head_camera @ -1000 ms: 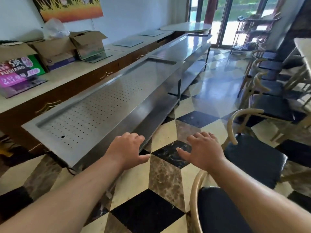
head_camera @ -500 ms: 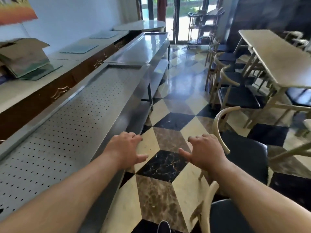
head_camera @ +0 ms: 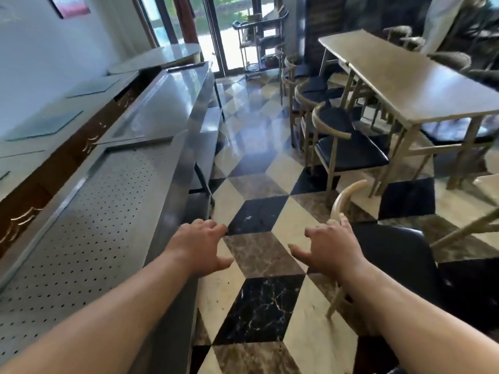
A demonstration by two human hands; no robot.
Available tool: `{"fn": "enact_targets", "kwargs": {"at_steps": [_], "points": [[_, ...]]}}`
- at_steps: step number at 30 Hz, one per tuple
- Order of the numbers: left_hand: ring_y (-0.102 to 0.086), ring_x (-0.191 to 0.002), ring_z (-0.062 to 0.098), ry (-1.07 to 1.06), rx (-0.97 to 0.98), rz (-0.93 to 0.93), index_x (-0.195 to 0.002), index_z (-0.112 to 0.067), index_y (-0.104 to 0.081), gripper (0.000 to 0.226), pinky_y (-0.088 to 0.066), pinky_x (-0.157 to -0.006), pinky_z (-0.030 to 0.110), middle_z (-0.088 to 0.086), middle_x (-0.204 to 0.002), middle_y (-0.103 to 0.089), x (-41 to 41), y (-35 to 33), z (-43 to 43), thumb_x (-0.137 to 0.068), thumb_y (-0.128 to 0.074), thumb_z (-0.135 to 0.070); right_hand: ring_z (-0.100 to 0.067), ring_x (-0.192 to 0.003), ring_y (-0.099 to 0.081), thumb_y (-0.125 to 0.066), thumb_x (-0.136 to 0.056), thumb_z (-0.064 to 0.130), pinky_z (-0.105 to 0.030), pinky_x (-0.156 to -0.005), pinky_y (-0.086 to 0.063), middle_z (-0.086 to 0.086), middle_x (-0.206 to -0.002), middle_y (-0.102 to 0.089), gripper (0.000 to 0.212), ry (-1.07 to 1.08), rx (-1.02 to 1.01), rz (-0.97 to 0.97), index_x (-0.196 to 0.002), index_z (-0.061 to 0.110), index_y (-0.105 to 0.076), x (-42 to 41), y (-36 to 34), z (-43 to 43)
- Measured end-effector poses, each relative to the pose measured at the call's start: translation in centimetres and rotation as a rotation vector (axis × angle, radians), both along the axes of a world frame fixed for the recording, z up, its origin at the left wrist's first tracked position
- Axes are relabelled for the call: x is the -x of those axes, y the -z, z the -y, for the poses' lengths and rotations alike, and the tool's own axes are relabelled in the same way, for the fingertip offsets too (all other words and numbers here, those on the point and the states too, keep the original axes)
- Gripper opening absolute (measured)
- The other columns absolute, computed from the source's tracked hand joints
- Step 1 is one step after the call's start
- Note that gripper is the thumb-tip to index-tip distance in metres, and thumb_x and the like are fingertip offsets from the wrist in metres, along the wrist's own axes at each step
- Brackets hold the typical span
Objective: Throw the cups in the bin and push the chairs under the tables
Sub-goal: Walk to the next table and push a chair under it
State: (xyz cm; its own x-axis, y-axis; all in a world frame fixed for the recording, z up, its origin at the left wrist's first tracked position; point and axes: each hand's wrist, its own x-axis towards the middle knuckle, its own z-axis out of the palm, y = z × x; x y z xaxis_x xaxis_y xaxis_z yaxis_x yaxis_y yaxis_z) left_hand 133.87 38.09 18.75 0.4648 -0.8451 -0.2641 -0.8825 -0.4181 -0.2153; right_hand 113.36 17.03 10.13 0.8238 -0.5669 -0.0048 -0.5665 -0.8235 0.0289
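My left hand (head_camera: 198, 247) and my right hand (head_camera: 328, 245) are stretched out in front of me over the checkered floor, fingers apart, holding nothing. Beside my right hand stands a chair (head_camera: 399, 260) with a black seat and a curved pale wooden backrest; my fingertips are right at the lower end of that backrest. A long wooden table (head_camera: 421, 85) stands at the right. A row of black-seated chairs (head_camera: 348, 152) lines its left side, standing partly out from it. No cups or bin are in view.
A long steel counter (head_camera: 113, 201) with a perforated top runs along my left. Behind it is a wooden sideboard (head_camera: 40, 155). A metal trolley (head_camera: 259, 41) stands by the glass doors far ahead. The tiled aisle (head_camera: 256, 163) runs between counter and chairs.
The view has swung right and forward along the aisle. The table and its chairs have come further into view. My right hand has come up to the near chair's backrest.
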Motion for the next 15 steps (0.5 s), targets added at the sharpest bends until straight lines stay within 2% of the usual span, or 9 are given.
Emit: {"fn": "enact_targets", "kwargs": {"at_steps": [2, 4, 9, 10, 12, 15], "points": [[-0.052, -0.139, 0.022, 0.046, -0.001, -0.014, -0.155, -0.031, -0.045, 0.081, -0.048, -0.109, 0.043, -0.004, -0.154, -0.054, -2.1, 0.2, 3.6, -0.091, -0.049, -0.081, -0.024, -0.112, -0.069, -0.02, -0.091, 0.089, -0.064, -0.124, -0.027, 0.002, -0.105, -0.078, 0.086, 0.1, -0.064, 0.03, -0.114, 0.027, -0.076, -0.5, -0.2, 2.5], [-0.049, -0.141, 0.022, 0.068, 0.011, -0.029, -0.154, -0.033, -0.046, 0.08, -0.046, -0.111, 0.044, -0.005, -0.155, -0.053, -2.8, 0.1, 5.5, -0.09, -0.05, -0.08, -0.024, -0.111, -0.069, -0.025, -0.092, 0.088, -0.063, -0.124, -0.026, 0.001, -0.105, -0.078, 0.08, 0.111, -0.069, 0.013, -0.11, 0.028, -0.074, -0.3, -0.4, 3.3], [-0.046, -0.146, 0.023, 0.278, 0.051, -0.089, -0.158, -0.035, -0.041, 0.083, -0.043, -0.118, 0.045, -0.006, -0.162, -0.047, -7.0, 1.6, 15.6, -0.091, -0.052, -0.083, -0.023, -0.108, -0.07, -0.029, -0.093, 0.088, -0.065, -0.124, -0.027, 0.006, -0.094, -0.074, 0.069, 0.332, -0.07, 0.018, -0.096, 0.031, -0.068, -0.3, 0.3, 8.5], [-0.044, -0.149, 0.023, 0.328, 0.062, -0.097, -0.159, -0.035, -0.04, 0.084, -0.041, -0.12, 0.046, -0.006, -0.164, -0.045, -7.8, 2.0, 17.7, -0.091, -0.052, -0.083, -0.024, -0.11, -0.069, -0.028, -0.092, 0.088, -0.065, -0.125, -0.026, 0.006, -0.096, -0.075, 0.07, 0.391, -0.066, 0.024, -0.097, 0.031, -0.069, -0.2, 0.3, 9.5], [-0.04, -0.152, 0.024, 0.398, 0.054, -0.117, -0.161, -0.035, -0.037, 0.084, -0.038, -0.122, 0.048, -0.005, -0.168, -0.04, -9.1, 2.9, 21.2, -0.092, -0.053, -0.081, -0.027, -0.122, -0.066, -0.023, -0.089, 0.089, -0.064, -0.126, -0.024, 0.002, -0.111, -0.077, 0.083, 0.496, -0.058, 0.003, -0.115, 0.028, -0.073, -0.2, -0.1, 10.6], [-0.039, -0.152, 0.023, 0.554, 0.037, -0.138, -0.16, -0.035, -0.038, 0.083, -0.039, -0.122, 0.049, -0.005, -0.168, -0.04, -11.1, 4.2, 26.6, -0.091, -0.056, -0.079, -0.029, -0.13, -0.063, -0.017, -0.086, 0.088, -0.063, -0.127, -0.022, -0.002, -0.125, -0.076, 0.095, 0.653, -0.053, -0.023, -0.136, 0.024, -0.067, -0.5, -0.3, 11.7]]}}
